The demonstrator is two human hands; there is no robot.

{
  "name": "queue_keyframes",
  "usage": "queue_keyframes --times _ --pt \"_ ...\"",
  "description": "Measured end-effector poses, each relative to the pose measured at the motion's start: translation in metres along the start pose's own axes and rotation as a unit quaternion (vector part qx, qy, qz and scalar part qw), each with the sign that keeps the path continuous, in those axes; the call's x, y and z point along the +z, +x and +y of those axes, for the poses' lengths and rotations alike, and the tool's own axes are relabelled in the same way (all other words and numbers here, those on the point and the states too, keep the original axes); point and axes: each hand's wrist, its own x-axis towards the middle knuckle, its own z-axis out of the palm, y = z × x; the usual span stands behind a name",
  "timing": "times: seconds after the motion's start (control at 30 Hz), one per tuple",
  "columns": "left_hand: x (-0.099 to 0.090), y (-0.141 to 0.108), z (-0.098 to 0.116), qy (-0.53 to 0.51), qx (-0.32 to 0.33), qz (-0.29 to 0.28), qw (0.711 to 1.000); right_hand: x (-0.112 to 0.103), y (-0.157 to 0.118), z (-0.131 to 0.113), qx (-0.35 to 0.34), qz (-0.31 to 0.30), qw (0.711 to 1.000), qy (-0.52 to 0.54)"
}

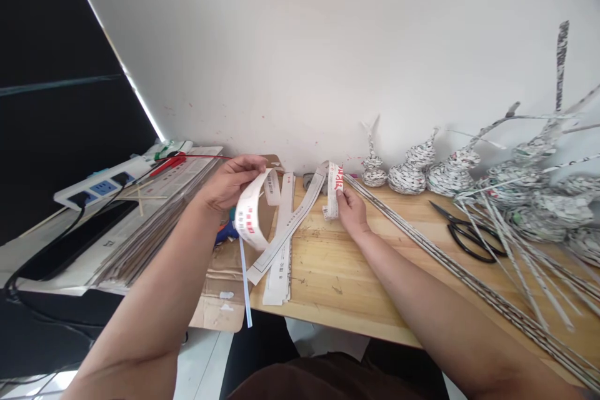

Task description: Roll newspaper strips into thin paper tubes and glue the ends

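My left hand (237,180) pinches the end of a curled white paper strip with red and black print (247,220), held above the table's left part. Raised over the table's middle, my right hand (351,209) grips another printed strip (334,182) near its folded end. A long strip (290,231) slants down from the right-hand one and crosses a stack of flat paper strips (281,269) on the table. Below my left hand, a pale blue glue stick (245,284) points over the front edge, its blue tool (225,233) partly hidden behind the curled strip.
Stacked newspapers (159,225) at left carry a power strip (105,186) and a black phone-like slab (84,240). Cardboard (220,300) lies beside them. At right are long paper rods (422,244), black scissors (471,237) and several woven paper gourds (411,170) by the wall.
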Motion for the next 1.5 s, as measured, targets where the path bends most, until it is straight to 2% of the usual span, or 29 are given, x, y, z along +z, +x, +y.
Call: queue_keyframes --times 0.17,0.23,0.4,0.47,0.53,0.7,0.77,0.87,1.07,1.17,1.27,1.4,1.5 --pt "-0.007 0.005 -0.057 0.056 -0.067 -0.006 0.996 0.001 -0.001 -0.001 -0.002 -0.007 1.000 -0.001" --pt "-0.008 0.006 -0.066 0.057 -0.060 0.000 0.997 0.001 -0.001 -0.001 -0.005 -0.012 1.000 0.000" --pt "-0.009 0.009 -0.043 0.054 0.021 -0.013 0.998 0.001 -0.001 -0.003 -0.011 -0.017 1.000 -0.003" --pt "-0.010 0.011 -0.039 0.065 0.020 -0.016 0.998 0.001 -0.001 -0.003 -0.012 -0.019 1.000 -0.004" --pt "-0.013 0.011 -0.047 0.086 -0.020 -0.008 0.996 0.001 -0.001 -0.002 -0.014 -0.022 1.000 -0.005" --pt "-0.020 -0.002 -0.093 0.136 -0.107 -0.023 0.985 0.003 0.000 0.005 -0.019 -0.033 0.999 -0.010" --pt "-0.022 -0.007 -0.103 0.152 -0.129 -0.036 0.979 0.004 0.000 0.007 -0.020 -0.040 0.999 -0.012" --pt "-0.020 -0.004 -0.101 0.174 -0.127 -0.037 0.976 0.005 0.000 0.010 -0.020 -0.051 0.998 -0.015" --pt "0.000 0.026 -0.072 0.240 -0.054 -0.020 0.969 0.003 0.000 0.009 -0.017 -0.059 0.998 -0.021" --pt "0.008 0.028 -0.066 0.252 -0.024 -0.015 0.967 0.003 0.000 0.007 -0.016 -0.061 0.998 -0.024" --pt "0.008 0.020 -0.075 0.249 -0.035 -0.023 0.968 0.003 0.000 0.007 -0.015 -0.062 0.998 -0.028" --pt "-0.004 0.009 -0.098 0.230 -0.093 -0.029 0.968 0.004 0.000 0.007 -0.015 -0.061 0.998 -0.032" --pt "-0.010 0.005 -0.107 0.213 -0.133 -0.027 0.967 0.004 -0.001 0.008 -0.016 -0.062 0.997 -0.034"
